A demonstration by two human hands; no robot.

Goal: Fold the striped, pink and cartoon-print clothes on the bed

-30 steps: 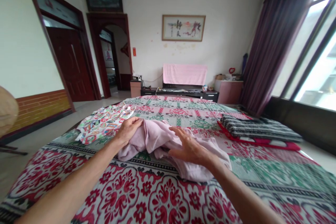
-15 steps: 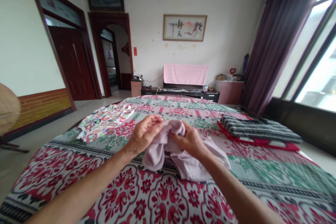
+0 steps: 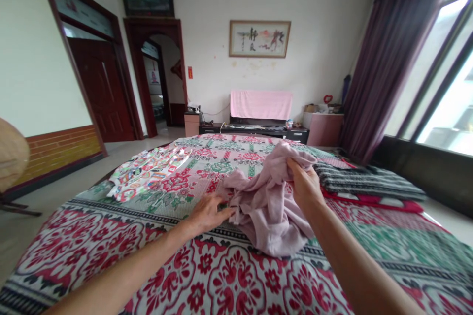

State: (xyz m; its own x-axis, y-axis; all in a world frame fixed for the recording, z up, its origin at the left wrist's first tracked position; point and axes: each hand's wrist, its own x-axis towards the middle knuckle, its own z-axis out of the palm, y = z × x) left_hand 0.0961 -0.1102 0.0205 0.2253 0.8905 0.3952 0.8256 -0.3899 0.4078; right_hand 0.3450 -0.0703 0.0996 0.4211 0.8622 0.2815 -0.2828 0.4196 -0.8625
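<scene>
A pale lilac garment (image 3: 268,206) lies bunched on the bed (image 3: 207,275), which is covered with a red, green and white patterned spread. My right hand (image 3: 305,184) grips an upper edge of the garment and holds it lifted off the bed. My left hand (image 3: 209,214) rests low on the spread, its fingers pinching the garment's left edge.
A colourful printed cloth (image 3: 148,172) lies spread at the bed's far left. Folded striped dark fabric on a red layer (image 3: 365,182) sits at the right. Beyond the bed stand a low cabinet with a pink towel (image 3: 260,104), a doorway on the left and curtained windows on the right.
My right hand has risen and moved right, pulling part of the garment up. My left hand dropped from the raised bundle down to the garment's left edge on the spread.
</scene>
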